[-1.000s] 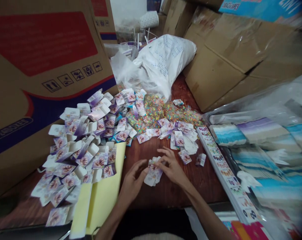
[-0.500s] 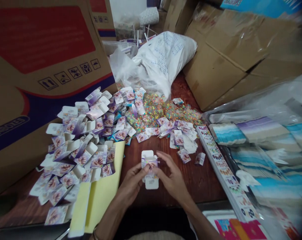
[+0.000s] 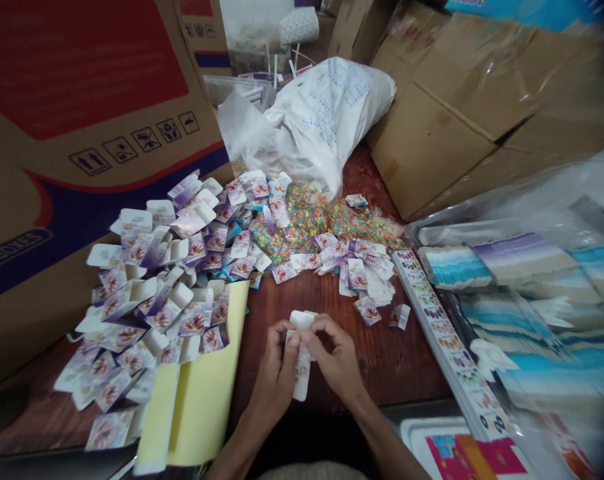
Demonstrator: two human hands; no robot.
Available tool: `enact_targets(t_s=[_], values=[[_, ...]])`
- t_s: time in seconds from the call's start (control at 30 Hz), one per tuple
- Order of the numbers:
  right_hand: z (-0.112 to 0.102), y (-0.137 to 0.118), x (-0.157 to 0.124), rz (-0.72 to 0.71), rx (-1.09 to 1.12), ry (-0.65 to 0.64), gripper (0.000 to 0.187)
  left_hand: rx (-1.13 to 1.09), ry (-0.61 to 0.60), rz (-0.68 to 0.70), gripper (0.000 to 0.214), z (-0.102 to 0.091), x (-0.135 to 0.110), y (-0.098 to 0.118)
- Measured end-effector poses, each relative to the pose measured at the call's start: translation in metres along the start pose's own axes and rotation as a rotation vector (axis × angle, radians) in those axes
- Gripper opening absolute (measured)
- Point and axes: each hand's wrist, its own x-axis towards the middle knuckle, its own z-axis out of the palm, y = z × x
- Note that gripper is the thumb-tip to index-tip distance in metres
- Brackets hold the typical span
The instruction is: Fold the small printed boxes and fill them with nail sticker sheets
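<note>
Both my hands meet low in the middle of the wooden table (image 3: pixel 387 360). My left hand (image 3: pixel 275 367) and my right hand (image 3: pixel 332 353) pinch a white printed cardboard blister card (image 3: pixel 302 377), folded narrow, with its top edge showing above my fingers. My fingers hide most of its print. To the left lies a heap of similar purple-and-white printed cards (image 3: pixel 152 300), partly spilling onto a yellow sheet (image 3: pixel 197 400). Further up, a spread of tiny multicoloured pieces (image 3: pixel 307 220) lies among more cards.
A white plastic sack (image 3: pixel 327 113) slumps at the back of the table, between large cardboard boxes (image 3: pixel 432 140) and a printed carton (image 3: pixel 82 133). A long printed strip (image 3: pixel 447 340) runs along the right, beside plastic-wrapped striped goods (image 3: pixel 527 280).
The card, held open and wide half a second ago, now looks folded narrow and stands lengthwise. My hands have closed in on it and sit lower in the view.
</note>
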Motion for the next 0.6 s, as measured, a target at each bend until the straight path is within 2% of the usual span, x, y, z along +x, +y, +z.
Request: enact_targets(t_s=[0.07, 0.13, 0.2, 0.27, 0.33, 0.43, 0.5, 0.6], values=[[-0.004, 0.002, 0.002, -0.074, -0.047, 0.017, 0.012, 0.130, -0.049, 0.067, 0.032, -0.004, -0.001, 0.002], [-0.005, 0.006, 0.001, -0.120, -0.097, 0.128, 0.005, 0.356, -0.055, 0.275, 0.045, -0.006, -0.001, 0.001], [-0.004, 0.007, -0.001, -0.129, -0.115, 0.292, 0.027, 0.609, 0.022, 0.532, 0.060, -0.006, 0.001, 0.000], [-0.001, 0.006, -0.004, -0.187, -0.123, 0.364, 0.038, 0.777, 0.146, 0.689, 0.062, -0.004, 0.004, -0.001], [0.001, 0.002, -0.004, -0.297, -0.150, 0.321, 0.035, 0.845, 0.242, 0.746, 0.058, -0.002, 0.006, -0.002], [0.001, -0.004, -0.003, -0.398, -0.172, 0.212, 0.029, 0.904, 0.264, 0.787, 0.060, -0.001, 0.009, -0.003], [0.001, -0.005, -0.003, -0.364, -0.141, 0.173, 0.026, 0.937, 0.263, 0.819, 0.061, -0.002, 0.009, -0.005], [0.000, -0.003, -0.003, -0.193, -0.064, 0.151, 0.019, 0.954, 0.266, 0.828, 0.061, -0.003, 0.008, -0.008]])
